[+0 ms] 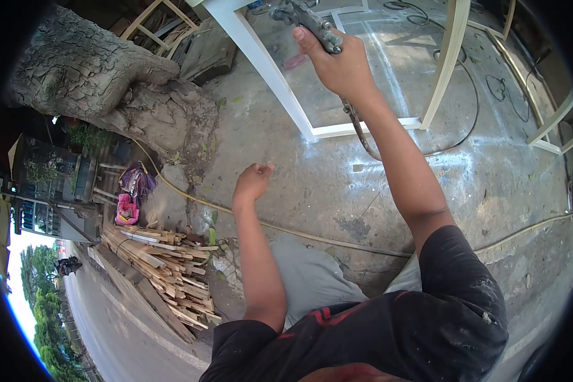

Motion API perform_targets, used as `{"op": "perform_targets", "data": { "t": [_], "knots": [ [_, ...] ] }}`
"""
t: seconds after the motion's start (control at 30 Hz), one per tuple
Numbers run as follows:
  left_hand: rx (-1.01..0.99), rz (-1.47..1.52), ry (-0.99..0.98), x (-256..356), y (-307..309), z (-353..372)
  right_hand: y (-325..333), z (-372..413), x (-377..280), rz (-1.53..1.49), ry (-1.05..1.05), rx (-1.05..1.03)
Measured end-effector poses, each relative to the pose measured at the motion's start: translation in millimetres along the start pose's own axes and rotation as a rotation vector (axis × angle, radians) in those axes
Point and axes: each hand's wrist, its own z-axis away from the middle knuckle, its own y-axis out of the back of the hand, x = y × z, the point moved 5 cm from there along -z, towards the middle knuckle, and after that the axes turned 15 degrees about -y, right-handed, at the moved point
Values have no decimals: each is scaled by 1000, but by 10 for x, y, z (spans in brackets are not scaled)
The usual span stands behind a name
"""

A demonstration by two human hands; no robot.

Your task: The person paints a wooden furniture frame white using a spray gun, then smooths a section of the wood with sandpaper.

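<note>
My right hand (347,67) is wrapped round the handle of a paint spray gun (305,24), raised in front of the frame. A hose (356,130) runs down from the gun and curves off over the ground. Beside and behind the gun stands a wooden frame (261,63), its left leg and bottom rail coated white, its right leg paler wood. My left hand (253,183) hangs low over the concrete, its fingers loosely curled, with nothing visible in them. It touches nothing I can see.
A yellowish hose (286,232) crosses the ground in front of my legs. A tree trunk (89,63) rises at the left. Below it lie a pile of wood strips (172,270) and a pink bag (127,209), beside the road. Another frame (554,130) stands at right.
</note>
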Motion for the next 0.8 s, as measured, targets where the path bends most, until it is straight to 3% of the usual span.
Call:
{"op": "perform_targets", "data": {
  "t": [0.3,0.57,0.8],
  "knots": [
    [-28,-35,17,-34,-16,-25,125,325,374,103,-157,-122],
    [-73,-53,-26,-11,-52,-35,140,946,1284,278,-446,-217],
    [-104,-71,18,49,28,106,-70,1195,2062,341,-522,-254]
  ]
}}
